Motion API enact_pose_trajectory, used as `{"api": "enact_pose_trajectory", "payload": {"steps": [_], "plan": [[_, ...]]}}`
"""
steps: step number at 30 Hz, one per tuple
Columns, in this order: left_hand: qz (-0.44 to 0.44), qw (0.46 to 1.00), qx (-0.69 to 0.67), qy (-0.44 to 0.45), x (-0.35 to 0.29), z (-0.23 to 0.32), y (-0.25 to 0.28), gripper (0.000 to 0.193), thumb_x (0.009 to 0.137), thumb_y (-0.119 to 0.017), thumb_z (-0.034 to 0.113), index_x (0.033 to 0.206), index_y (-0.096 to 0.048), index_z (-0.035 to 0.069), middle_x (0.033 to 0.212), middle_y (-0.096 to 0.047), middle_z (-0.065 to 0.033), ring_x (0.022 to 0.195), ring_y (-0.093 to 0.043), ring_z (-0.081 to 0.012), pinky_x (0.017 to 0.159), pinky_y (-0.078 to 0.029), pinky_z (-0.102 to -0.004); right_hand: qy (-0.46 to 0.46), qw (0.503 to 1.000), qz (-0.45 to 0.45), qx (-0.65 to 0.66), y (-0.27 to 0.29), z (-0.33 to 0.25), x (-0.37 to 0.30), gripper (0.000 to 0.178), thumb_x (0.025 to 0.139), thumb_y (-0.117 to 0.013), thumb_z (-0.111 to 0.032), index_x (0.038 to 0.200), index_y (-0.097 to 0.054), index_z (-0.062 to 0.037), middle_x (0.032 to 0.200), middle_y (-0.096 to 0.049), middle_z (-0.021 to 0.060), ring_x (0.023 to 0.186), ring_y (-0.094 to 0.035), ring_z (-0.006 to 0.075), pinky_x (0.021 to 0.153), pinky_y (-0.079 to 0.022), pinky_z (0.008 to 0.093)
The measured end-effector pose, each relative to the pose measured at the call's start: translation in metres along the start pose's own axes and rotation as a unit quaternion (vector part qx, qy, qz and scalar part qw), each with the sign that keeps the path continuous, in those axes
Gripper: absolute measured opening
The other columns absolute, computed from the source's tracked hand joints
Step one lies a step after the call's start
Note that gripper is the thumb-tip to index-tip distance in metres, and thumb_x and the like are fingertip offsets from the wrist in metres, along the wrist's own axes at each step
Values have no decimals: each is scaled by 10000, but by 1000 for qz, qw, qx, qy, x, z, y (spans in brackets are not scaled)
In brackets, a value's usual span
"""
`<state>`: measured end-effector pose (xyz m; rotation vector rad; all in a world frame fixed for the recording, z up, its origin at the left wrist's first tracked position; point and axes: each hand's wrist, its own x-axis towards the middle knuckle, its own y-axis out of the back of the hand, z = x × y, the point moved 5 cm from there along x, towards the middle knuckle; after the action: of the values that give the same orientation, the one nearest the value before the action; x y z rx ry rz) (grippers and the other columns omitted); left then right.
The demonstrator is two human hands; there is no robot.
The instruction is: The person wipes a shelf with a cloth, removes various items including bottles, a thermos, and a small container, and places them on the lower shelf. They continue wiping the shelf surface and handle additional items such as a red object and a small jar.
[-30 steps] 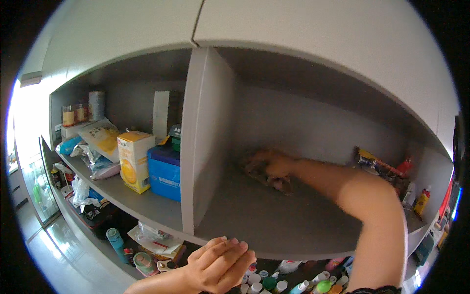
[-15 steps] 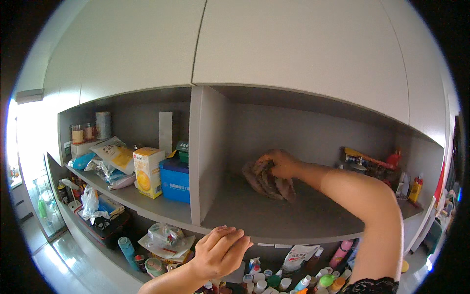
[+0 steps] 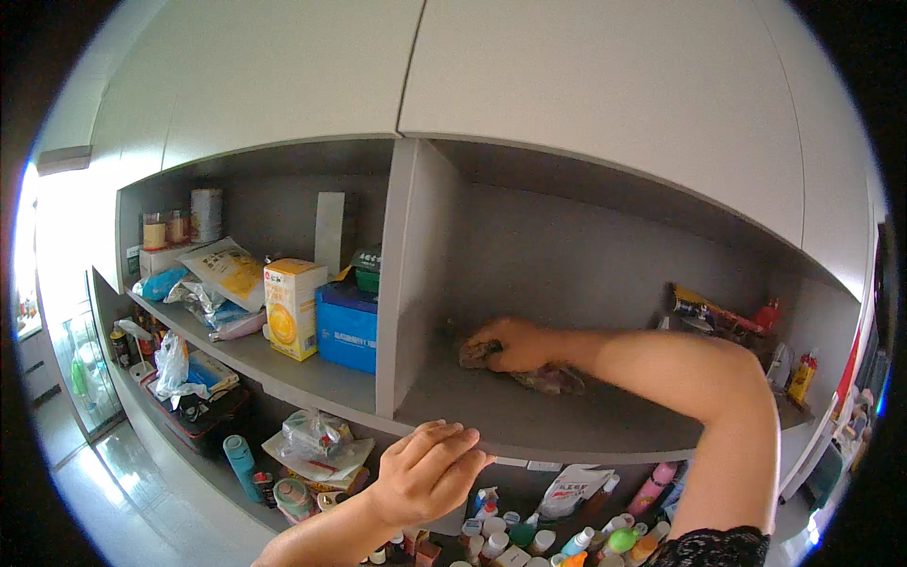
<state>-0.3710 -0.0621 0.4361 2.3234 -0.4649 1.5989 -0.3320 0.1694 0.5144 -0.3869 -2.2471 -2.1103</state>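
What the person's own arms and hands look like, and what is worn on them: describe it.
The left hand and right hand are bare and ungloved, with no watch or bracelet visible. On the right arm, a black lace sleeve with a scalloped edge ends above the elbow. The left forearm shows no sleeve in view.
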Motion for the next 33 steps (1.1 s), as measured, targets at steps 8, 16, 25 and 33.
{"api": "enact_pose_trajectory", "payload": {"steps": [8, 16, 25, 33], "plan": [[-149, 985, -61, 56, 52, -10, -16, 316, 729, -746, 179, 967, -634, 5, 869, -636, -118, 771, -612, -277, 659, -524, -349, -128, 989, 76, -23, -28, 70, 36, 562, 731, -518, 37, 1255, -586, -151, 1084, -669, 137, 892, -661, 307, 794, -527, 403], [-97, 990, 46, 88, 51, -34, -11, 216, 753, -605, -22, 968, -621, -23, 966, -639, -157, 906, -613, -343, 796, -515, -418, 199, 976, 38, 79, 5, -77, -36, 563, 671, -474, 120, 1188, -612, -57, 1175, -619, 175, 1113, -572, 328, 958, -445, 377], [-108, 989, 77, 72, 45, -26, -17, 253, 752, -568, -24, 1002, -607, -28, 1015, -612, -184, 931, -600, -356, 802, -511, -414, -155, 984, 87, 7, 66, 114, -52, 574, 677, -491, 134, 1201, -612, -68, 1192, -616, 143, 1138, -563, 277, 968, -445, 351], [-126, 985, 92, 72, 42, -31, -22, 298, 735, -616, 3, 1032, -604, -10, 1009, -605, -165, 952, -589, -337, 822, -504, -397, -62, 998, -20, 26, 9, 76, -66, 594, 681, -480, 110, 1195, -635, -145, 1223, -614, 128, 1143, -561, 302, 961, -450, 387]]}}
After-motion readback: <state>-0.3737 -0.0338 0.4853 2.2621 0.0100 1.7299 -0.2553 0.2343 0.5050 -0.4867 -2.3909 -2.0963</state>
